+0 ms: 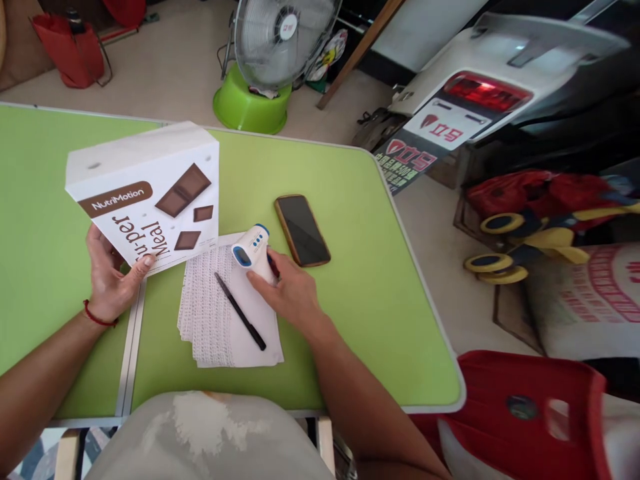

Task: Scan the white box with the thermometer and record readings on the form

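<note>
My left hand [113, 277] grips the lower corner of a white NutriMotion box [155, 193] printed with brown chocolate pieces. The box is tilted above the green table. In my right hand [295, 290] is a white and blue infrared thermometer [255, 252], its small screen facing me and my fingers wrapped round its handle. Below it lie several sheets of handwritten paper [215, 333], partly hidden by the box. A black pen [240, 310] rests slantwise on them. Just beyond my right hand, a smartphone [303, 230] in a brown case lies flat, screen dark.
The green folding table [380, 320] has a metal seam left of the papers. Past its far edge, a fan [285, 40] stands by a green basin [253, 107]. A white scooter [480, 73] is at the back right. A red chair [525, 413] sits near the right corner.
</note>
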Demonstrator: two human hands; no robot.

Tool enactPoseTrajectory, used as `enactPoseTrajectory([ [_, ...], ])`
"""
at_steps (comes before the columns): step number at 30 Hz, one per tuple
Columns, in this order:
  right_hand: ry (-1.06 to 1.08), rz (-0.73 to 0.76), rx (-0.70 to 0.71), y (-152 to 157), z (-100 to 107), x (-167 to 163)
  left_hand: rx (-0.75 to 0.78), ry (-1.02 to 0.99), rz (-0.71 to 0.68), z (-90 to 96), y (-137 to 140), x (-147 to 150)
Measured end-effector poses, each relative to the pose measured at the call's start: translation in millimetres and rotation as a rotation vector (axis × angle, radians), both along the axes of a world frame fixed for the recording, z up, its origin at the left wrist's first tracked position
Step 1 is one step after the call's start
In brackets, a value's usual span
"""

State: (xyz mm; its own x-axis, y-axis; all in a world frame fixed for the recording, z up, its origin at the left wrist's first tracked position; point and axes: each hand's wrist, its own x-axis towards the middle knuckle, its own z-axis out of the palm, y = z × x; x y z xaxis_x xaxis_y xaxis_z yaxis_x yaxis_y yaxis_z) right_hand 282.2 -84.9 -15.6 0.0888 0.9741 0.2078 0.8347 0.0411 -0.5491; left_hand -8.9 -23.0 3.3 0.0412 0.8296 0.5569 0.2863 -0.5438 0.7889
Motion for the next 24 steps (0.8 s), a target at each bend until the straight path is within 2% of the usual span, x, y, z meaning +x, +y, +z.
enactPoseTrajectory([
  [4, -0.170, -0.045, 0.014, 3.7, -5.6, 6.1, -0.041, 0.061, -0.002, -1.4, -2.0, -1.0],
  [14, -0.361, -0.070, 0.098, 5.4, -9.7, 5.3, 0.040, 0.166, -0.001, 0.9, 4.8, -1.3],
  [17, -0.412, -0.036, 0.173, 4.7, -5.2, 3.9, 0.002, 0.158, 0.017, -3.3, 7.6, -4.4],
  [21, -0.394, 0.024, 0.366, -1.0, 5.0, -6.6, -0.047, 0.113, 0.023, -9.6, 10.5, -8.5],
  [24, -0.266, 0.213, 0.418, -9.2, 7.7, -19.3, -0.072, 0.084, -0.013, -9.8, 10.7, -8.3],
])
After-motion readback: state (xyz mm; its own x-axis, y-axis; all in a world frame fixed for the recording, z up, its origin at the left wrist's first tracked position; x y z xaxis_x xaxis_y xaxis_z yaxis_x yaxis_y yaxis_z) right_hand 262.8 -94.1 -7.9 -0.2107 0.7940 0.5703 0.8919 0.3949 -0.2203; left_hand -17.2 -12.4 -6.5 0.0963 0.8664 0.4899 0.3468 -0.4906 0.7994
